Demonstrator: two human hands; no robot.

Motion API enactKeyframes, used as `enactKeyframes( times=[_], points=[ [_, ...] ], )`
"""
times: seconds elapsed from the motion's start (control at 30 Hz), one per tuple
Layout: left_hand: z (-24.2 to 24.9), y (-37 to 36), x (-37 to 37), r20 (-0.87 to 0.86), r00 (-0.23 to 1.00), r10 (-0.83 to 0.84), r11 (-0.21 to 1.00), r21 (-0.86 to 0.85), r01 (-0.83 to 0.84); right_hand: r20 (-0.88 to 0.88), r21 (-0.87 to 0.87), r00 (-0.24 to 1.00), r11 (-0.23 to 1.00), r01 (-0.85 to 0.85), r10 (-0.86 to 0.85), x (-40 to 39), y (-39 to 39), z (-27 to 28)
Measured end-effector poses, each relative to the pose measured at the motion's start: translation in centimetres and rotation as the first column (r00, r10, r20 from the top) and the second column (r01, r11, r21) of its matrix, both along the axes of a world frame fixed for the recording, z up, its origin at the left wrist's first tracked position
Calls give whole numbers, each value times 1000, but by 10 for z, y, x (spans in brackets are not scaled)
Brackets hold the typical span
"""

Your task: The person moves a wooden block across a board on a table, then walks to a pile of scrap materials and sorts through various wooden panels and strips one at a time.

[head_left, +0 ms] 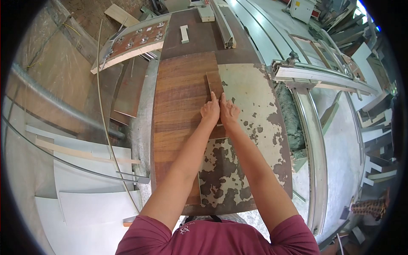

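Note:
A narrow brown wooden strip lies lengthwise along the right edge of a larger wood-grain panel. My left hand is on the strip's left side, its index finger stretched forward along the wood and its other fingers bent. Close beside it, my right hand holds the strip's right edge, index finger forward and the rest curled. Both thumbs come near each other over the strip. Its near part is partly hidden beneath my hands.
The worktable has a peeling pale surface. Farther back lie a small pale wood piece and a long metal profile. A metal rail runs along the right. White sheets lean at the lower left.

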State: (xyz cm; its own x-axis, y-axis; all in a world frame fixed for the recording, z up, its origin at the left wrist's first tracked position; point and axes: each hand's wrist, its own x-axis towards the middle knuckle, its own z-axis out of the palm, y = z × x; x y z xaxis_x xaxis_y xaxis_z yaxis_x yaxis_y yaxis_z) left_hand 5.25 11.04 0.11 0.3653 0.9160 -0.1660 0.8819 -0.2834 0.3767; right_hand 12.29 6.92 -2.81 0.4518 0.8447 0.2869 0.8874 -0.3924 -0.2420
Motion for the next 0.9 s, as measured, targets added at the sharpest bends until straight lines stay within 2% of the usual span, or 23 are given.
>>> enactKeyframes(
  times=[0.23,0.5,0.63,0.77,0.83,0.9],
  points=[
    [-12,78,20,62,997,-36,992,120,28,-18,-6,1000,1000,5,-5,20,75,5],
    [-20,159,48,146,989,-7,995,103,-8,13,-117,1000,993,0,2,49,158,2],
    [-30,173,51,194,981,-1,988,153,-29,63,-86,998,996,-25,30,53,171,-2],
    [-23,171,48,245,969,2,991,127,-34,98,-79,995,997,16,-8,48,165,4],
    [-19,163,45,163,987,-1,994,111,-17,132,-76,991,997,20,-10,46,162,4],
    [-18,153,39,174,985,7,997,74,-20,143,-141,990,990,3,18,43,152,0]
  ],
)
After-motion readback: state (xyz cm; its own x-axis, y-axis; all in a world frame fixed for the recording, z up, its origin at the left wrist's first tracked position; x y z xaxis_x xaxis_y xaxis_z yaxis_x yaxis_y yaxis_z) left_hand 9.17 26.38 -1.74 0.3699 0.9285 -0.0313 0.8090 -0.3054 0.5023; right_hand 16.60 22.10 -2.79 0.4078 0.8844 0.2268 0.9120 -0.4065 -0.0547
